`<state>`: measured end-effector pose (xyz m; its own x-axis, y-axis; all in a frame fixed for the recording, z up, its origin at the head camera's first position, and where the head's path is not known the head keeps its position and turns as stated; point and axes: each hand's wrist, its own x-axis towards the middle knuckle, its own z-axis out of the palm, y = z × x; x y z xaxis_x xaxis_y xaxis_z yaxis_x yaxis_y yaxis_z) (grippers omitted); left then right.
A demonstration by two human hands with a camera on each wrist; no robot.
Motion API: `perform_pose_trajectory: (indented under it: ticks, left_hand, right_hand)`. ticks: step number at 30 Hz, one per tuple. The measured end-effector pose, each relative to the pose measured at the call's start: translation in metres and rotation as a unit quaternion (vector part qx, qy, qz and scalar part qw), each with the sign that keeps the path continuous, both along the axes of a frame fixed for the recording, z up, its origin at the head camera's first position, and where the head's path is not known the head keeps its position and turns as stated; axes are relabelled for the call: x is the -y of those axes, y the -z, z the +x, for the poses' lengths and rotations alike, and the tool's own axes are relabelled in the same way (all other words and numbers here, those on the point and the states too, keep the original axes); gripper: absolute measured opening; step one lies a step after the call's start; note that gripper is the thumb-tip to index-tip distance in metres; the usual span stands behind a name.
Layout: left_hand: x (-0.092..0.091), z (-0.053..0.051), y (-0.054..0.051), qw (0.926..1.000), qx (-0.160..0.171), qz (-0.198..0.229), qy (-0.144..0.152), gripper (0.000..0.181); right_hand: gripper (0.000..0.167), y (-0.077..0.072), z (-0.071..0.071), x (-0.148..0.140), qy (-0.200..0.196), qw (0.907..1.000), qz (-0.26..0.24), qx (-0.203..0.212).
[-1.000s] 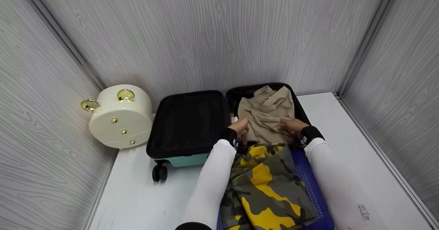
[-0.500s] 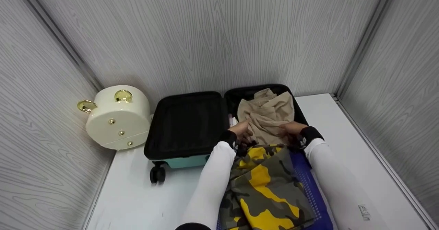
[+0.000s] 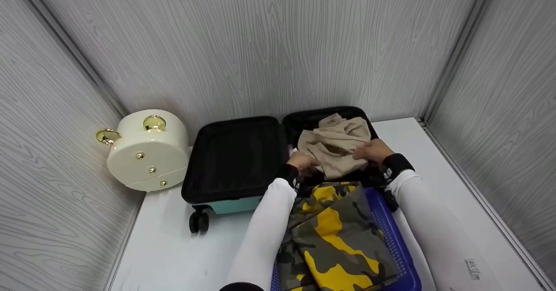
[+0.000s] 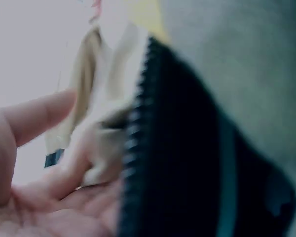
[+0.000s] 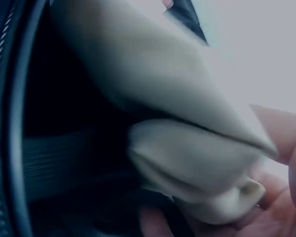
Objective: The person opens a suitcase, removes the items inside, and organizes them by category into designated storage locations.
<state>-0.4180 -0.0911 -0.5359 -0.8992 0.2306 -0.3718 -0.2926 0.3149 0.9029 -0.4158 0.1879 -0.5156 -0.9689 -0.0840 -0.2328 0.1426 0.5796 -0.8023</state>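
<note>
A crumpled beige garment (image 3: 336, 141) lies in the right half of the open suitcase (image 3: 368, 124). At its right edge my right hand (image 3: 374, 150) pinches a fold, with cloth between thumb and fingers (image 5: 276, 197) in the right wrist view. My left hand (image 3: 302, 160) is at the garment's near left edge. In the left wrist view its thumb (image 4: 39, 116) stands away from the fingers, which lie against the cloth and are partly hidden by the suitcase's zipped edge (image 4: 138, 123). A folded yellow, grey and black camouflage garment (image 3: 341, 239) lies below both hands.
The camouflage garment rests in a blue plastic basket (image 3: 397, 243) in front of the suitcase. The black-lined left shell (image 3: 239, 160) lies open beside it. A round cream case (image 3: 147, 152) with gold handles stands at the left. Grey wood-grain walls (image 3: 260, 43) enclose the white table (image 3: 173, 256).
My right hand has moved up and slightly right, lifting and bunching the garment's right near side. The garment's near edge has shifted away from the basket. My left hand has barely moved.
</note>
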Motion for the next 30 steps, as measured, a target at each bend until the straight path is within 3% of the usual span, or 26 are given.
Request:
perform_pose_trajectory:
  ticks: [2, 4, 7, 8, 10, 12, 15, 17, 20, 23, 25, 30]
  left_hand:
    - [-0.002, -0.003, -0.005, 0.9958, 0.009, 0.072, -0.055, 0.034]
    - [-0.002, -0.007, -0.011, 0.9866, 0.026, 0.139, -0.082, 0.036]
    - [0.002, -0.014, -0.019, 0.9796, 0.05, 0.184, -0.065, 0.038]
    - [0.003, -0.016, -0.021, 0.9772, 0.061, 0.196, -0.054, 0.054]
    - [0.007, -0.02, -0.024, 0.9719, 0.079, 0.219, -0.033, 0.069]
    - [0.01, -0.024, -0.025, 0.9662, 0.097, 0.238, -0.019, 0.057]
    - [0.014, -0.026, -0.026, 0.966, 0.1, 0.238, -0.021, 0.031]
    - [0.017, -0.025, -0.027, 0.9733, 0.08, 0.212, -0.036, 0.021]
    - [0.02, -0.024, -0.029, 0.9797, 0.04, 0.187, -0.061, 0.028]
    - [0.022, -0.022, -0.034, 0.9759, 0.023, 0.206, -0.069, 0.043]
    - [0.025, -0.022, -0.039, 0.9715, 0.026, 0.229, -0.058, 0.044]
    - [0.037, -0.013, -0.061, 0.9588, 0.052, 0.279, -0.017, 0.016]
  right_hand:
    - [0.037, -0.003, -0.002, 0.0, 0.011, 0.9992, -0.037, -0.001]
    - [0.037, -0.006, -0.005, 0.002, 0.029, 0.995, -0.095, 0.007]
    - [0.051, -0.014, -0.007, 0.006, 0.036, 0.9836, -0.176, 0.02]
    - [0.057, -0.017, -0.008, 0.007, 0.033, 0.9809, -0.19, 0.023]
    - [0.071, -0.024, -0.008, 0.01, 0.015, 0.9773, -0.208, 0.034]
    - [0.077, -0.03, -0.007, 0.011, -0.008, 0.9755, -0.215, 0.044]
    - [0.074, -0.038, -0.003, 0.013, -0.036, 0.9735, -0.221, 0.047]
    - [0.07, -0.044, 0.001, 0.013, -0.051, 0.9715, -0.229, 0.036]
    - [0.067, -0.053, 0.006, 0.014, -0.064, 0.9662, -0.249, 0.012]
    - [0.066, -0.062, 0.012, 0.016, -0.076, 0.9584, -0.275, -0.013]
    - [0.065, -0.068, 0.016, 0.018, -0.083, 0.9497, -0.301, -0.026]
    - [0.066, -0.084, 0.032, 0.022, -0.107, 0.9217, -0.369, -0.055]
